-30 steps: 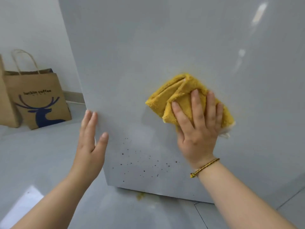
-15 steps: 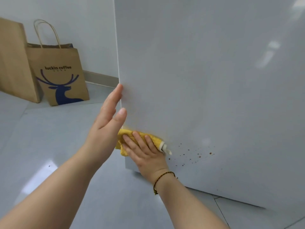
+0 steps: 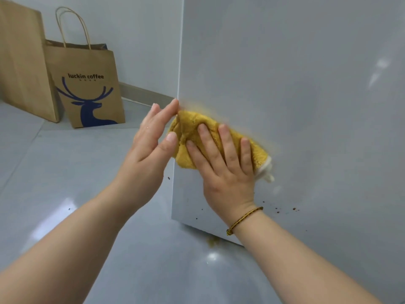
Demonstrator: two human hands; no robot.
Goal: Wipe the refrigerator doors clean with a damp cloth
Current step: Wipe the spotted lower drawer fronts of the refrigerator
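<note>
The grey refrigerator door (image 3: 295,88) fills the right of the view, its left edge running down the middle. My right hand (image 3: 223,163) presses a yellow cloth (image 3: 190,128) flat against the door near that edge, fingers straight and spread. A white tag sticks out at the cloth's right end. My left hand (image 3: 149,145) is held flat with straight fingers beside the door's left edge, fingertips at the edge and thumb touching the cloth. Small brown specks (image 3: 285,210) dot the door below the cloth, near its bottom.
Two brown paper bags stand on the grey floor at the left wall, one printed with a blue deer (image 3: 87,84), one plain (image 3: 22,62). A yellowish smear (image 3: 213,241) lies on the floor under the door's bottom edge.
My right hand has slid the cloth up and a little right from the door's bottom left corner. My left hand stays at the door's left edge. Several specks are gone.
</note>
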